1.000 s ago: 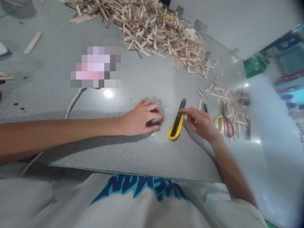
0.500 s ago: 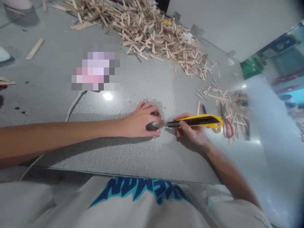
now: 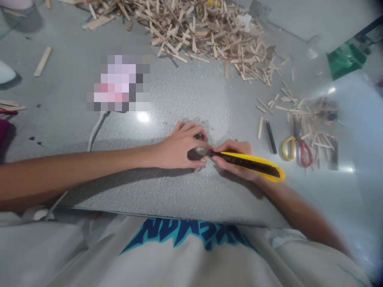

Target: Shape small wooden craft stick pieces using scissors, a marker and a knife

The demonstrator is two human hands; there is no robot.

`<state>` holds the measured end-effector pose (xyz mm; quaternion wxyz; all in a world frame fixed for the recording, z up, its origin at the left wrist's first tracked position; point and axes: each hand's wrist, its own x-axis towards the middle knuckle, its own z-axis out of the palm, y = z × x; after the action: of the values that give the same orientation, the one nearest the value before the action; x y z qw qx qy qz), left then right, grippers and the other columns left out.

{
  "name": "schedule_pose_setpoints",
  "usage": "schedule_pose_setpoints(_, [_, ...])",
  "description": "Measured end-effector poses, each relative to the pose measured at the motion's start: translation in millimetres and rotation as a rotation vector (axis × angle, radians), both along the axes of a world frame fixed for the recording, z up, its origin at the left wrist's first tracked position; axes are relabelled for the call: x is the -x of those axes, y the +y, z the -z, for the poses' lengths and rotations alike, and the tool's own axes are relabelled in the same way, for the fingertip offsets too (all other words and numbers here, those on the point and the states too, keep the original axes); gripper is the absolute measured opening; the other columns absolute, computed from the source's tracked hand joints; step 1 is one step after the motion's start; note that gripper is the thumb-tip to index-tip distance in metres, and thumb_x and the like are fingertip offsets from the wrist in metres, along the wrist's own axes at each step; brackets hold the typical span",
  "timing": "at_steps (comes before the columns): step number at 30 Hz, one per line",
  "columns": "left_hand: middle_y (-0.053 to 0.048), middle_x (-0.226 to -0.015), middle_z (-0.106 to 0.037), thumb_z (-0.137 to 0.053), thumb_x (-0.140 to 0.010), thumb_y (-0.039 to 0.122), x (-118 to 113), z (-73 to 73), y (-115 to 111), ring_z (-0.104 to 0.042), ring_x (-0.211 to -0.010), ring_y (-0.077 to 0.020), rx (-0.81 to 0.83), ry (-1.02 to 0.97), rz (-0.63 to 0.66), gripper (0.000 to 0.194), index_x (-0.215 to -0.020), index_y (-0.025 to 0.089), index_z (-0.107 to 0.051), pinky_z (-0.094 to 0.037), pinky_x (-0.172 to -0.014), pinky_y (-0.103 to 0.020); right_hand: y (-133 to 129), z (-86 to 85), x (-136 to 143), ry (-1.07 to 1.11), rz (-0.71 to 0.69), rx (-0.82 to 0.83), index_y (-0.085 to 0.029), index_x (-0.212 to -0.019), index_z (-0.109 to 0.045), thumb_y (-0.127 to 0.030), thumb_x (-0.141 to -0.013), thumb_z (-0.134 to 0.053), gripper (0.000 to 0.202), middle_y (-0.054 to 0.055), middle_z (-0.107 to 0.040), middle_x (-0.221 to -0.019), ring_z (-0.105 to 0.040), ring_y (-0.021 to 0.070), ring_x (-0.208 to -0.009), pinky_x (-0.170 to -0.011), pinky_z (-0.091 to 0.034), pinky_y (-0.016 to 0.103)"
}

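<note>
In right hand [image 3: 237, 147], yellow cutter [image 3: 248, 163] slants, tip toward left hand [image 3: 179, 149].

A yellow-and-black plastic utility knife [image 3: 251, 163] is held in the right hand [image 3: 239, 146], beside the left hand [image 3: 179, 148]. On the grey textured tabletop [image 3: 149, 195], red-and-yellow-handled scissors [image 3: 297, 136] are placed farther right; pale flat wooden sticks [image 3: 191, 34] are heaped behind.

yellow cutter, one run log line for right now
right hand: grips yellow cutter | left hand: at small stick | blade end: near left hand | scissors: on table
</note>
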<state>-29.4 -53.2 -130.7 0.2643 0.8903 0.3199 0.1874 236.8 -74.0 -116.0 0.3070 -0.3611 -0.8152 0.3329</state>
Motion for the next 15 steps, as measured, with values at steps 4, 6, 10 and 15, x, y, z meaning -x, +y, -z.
schedule_pose_setpoints(4, [-0.008,-0.122,-0.064,-0.082,-0.091,0.049,1.1,0.2,0.8,-0.051,-0.116,-0.0317,0.018,-0.015,0.010,0.035,-0.123,0.032,-0.084,-0.033,-0.099,-0.049,1.2,0.1,1.6,0.003,-0.008,0.005,-0.021,-0.093,-0.077,-0.023,-0.097,-0.076,0.004,0.000,-0.081,-0.081,-0.071,0.0141,-0.063,-0.062,-0.052,0.028])
schedule_pose_setpoints(6, [-0.008,-0.122,-0.063,-0.082,-0.091,0.049,1.1,-0.3,0.9,-0.051,-0.116,-0.0317,0.021,-0.015,0.012,0.035,-0.122,0.032,-0.084,-0.033,-0.099,-0.049,1.1,-1.8,2.4,0.012,-0.011,0.022,-0.021,-0.092,-0.077,-0.021,-0.096,-0.076,0.003,0.000,-0.080,-0.080,-0.071,0.0141,-0.064,-0.063,-0.052,0.027])
schedule_pose_setpoints(10, [-0.008,-0.121,-0.064,-0.082,-0.091,0.048,0.9,-1.7,0.3,-0.051,-0.114,-0.0312,0.016,-0.008,0.009,0.036,-0.123,0.032,-0.084,-0.033,-0.097,-0.049,0.1,-3.3,3.4,0.018,-0.016,0.033,-0.021,-0.092,-0.077,-0.018,-0.094,-0.077,0.004,-0.001,-0.080,-0.080,-0.070,0.0126,-0.064,-0.064,-0.051,0.026])
schedule_pose_setpoints(15, [-0.008,-0.121,-0.064,-0.082,-0.091,0.049,1.5,0.0,0.7,-0.051,-0.113,-0.0306,0.001,-0.008,0.011,0.037,-0.124,0.032,-0.084,-0.033,-0.097,-0.049,-0.1,-0.8,3.6,0.016,-0.008,0.024,-0.021,-0.090,-0.076,-0.020,-0.095,-0.076,0.005,-0.001,-0.077,-0.077,-0.066,0.0113,-0.062,-0.063,-0.048,0.025])
